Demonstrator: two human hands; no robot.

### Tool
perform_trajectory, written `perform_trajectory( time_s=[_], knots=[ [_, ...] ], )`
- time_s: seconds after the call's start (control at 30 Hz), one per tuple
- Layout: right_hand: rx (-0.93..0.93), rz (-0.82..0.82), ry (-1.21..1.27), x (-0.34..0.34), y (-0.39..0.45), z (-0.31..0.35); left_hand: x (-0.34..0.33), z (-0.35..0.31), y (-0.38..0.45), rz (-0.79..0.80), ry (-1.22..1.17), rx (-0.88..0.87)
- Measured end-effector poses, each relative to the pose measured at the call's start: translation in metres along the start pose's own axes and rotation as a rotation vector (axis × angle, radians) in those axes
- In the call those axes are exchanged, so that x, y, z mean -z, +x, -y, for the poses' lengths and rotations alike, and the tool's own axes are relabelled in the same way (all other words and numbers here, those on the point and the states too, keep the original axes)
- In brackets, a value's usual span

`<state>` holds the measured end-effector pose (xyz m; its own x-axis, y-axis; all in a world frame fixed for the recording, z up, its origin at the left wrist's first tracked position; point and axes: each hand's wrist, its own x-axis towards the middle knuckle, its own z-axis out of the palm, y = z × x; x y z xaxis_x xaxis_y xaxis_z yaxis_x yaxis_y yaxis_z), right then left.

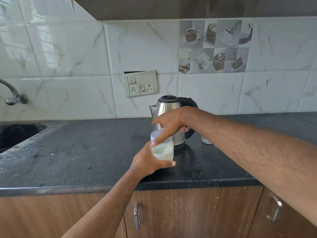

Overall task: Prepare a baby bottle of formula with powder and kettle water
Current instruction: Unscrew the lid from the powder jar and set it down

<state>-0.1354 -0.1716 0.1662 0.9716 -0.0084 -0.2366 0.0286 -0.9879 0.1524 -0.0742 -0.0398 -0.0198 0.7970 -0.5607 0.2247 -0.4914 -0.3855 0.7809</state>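
A clear baby bottle (163, 152) with a white collar and cloudy liquid inside stands on the black counter (85, 152). My left hand (149, 162) wraps around its lower body from the left. My right hand (167, 125) comes over the top, fingers closed on the bottle's white collar. Right behind the bottle stands a steel electric kettle (169, 107) with a black lid and handle, partly hidden by my right wrist. The bottle's top is covered by my fingers.
A small clear object (206, 140) sits on the counter to the right of the kettle, half hidden by my forearm. A sink (18, 133) and wall tap (13, 95) are at the far left. A switch and socket plate (141, 84) is on the tiled wall.
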Motion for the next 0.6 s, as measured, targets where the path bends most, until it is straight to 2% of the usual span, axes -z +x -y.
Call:
perform_trajectory(
  time_s=[0.07,0.23,0.4,0.53,0.6],
  knots=[
    [0.001,-0.016,-0.054,-0.003,0.003,0.001,0.000,0.000,0.000,-0.002,-0.002,-0.006],
    [0.056,0.059,0.107,0.005,-0.004,-0.003,0.001,-0.002,-0.002,0.000,-0.005,0.016],
    [0.027,-0.043,0.071,0.004,-0.003,0.002,0.001,-0.003,-0.002,0.006,0.005,0.004],
    [0.080,0.050,0.173,0.009,-0.004,-0.003,0.001,-0.002,-0.003,0.006,0.007,0.003],
    [0.074,0.036,0.166,0.010,-0.008,0.000,0.001,-0.003,-0.003,0.003,0.012,0.010]
  ],
)
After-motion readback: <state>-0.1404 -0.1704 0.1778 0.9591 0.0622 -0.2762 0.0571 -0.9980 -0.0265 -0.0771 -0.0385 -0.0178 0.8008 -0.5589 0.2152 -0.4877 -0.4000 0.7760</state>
